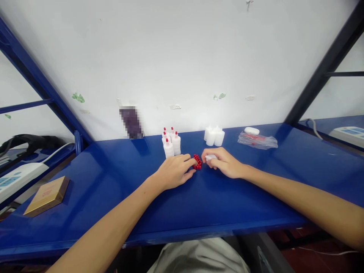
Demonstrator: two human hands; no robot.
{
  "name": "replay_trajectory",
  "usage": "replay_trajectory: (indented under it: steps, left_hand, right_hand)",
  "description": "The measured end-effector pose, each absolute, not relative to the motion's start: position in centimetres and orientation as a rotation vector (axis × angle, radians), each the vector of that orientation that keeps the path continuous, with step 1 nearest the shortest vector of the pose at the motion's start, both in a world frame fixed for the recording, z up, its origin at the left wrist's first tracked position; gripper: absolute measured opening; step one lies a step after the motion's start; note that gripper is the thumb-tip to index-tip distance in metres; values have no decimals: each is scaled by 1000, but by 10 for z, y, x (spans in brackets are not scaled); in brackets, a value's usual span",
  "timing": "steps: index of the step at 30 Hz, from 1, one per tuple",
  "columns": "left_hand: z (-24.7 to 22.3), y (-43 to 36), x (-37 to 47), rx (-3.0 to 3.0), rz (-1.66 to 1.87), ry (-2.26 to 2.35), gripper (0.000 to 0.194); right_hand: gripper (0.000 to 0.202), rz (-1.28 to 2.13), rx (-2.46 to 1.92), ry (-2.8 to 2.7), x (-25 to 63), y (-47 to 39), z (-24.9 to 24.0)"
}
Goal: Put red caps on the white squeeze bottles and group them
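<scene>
My left hand [178, 170] reaches into a cluster of small red caps [197, 162] on the blue table, thumb and forefinger apart and the fingertips at the caps' left edge. My right hand [223, 161] is closed around a small white squeeze bottle [211, 157], mostly hidden by the fingers. Behind my left hand stand several white bottles with red caps [171, 142], upright and close together. Behind my right hand is a group of white bottles without red caps [214, 135], also upright.
A clear plastic bag with red bits [257, 140] lies at the back right, a white oval object [251, 131] beside it. A gold box [47, 196] lies on the left. White power strips [18, 180] flank the table, and blue posts rise at both sides.
</scene>
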State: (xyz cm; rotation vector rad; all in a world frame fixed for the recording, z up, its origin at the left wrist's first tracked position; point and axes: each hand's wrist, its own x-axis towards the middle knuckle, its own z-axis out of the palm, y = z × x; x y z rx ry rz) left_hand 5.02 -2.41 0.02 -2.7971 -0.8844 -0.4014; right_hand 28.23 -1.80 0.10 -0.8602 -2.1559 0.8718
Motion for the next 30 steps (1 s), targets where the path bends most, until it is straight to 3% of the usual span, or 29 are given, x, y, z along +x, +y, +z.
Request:
replay_trajectory:
  steps: [7, 12, 17, 26, 30]
  left_hand:
    - [-1, -22, 50, -2866, -398, -871, 16]
    - [2, -29, 53, -2909, -825, -826, 17]
    - [3, -37, 60, -2804, -1136, -719, 16]
    - [2, -38, 62, -2846, -1085, -690, 13]
    - [2, -39, 62, -2948, -1000, -686, 15]
  right_hand:
    - [16, 747, -859, -2241, 283, -21, 4]
    - [15, 595, -914, -2308, 280, -25, 7]
    - [16, 662, -854, -2291, 275, -32, 7]
    - [44, 734, -783, -2327, 275, -36, 6]
    - [47, 735, -837, -2363, 274, -36, 4]
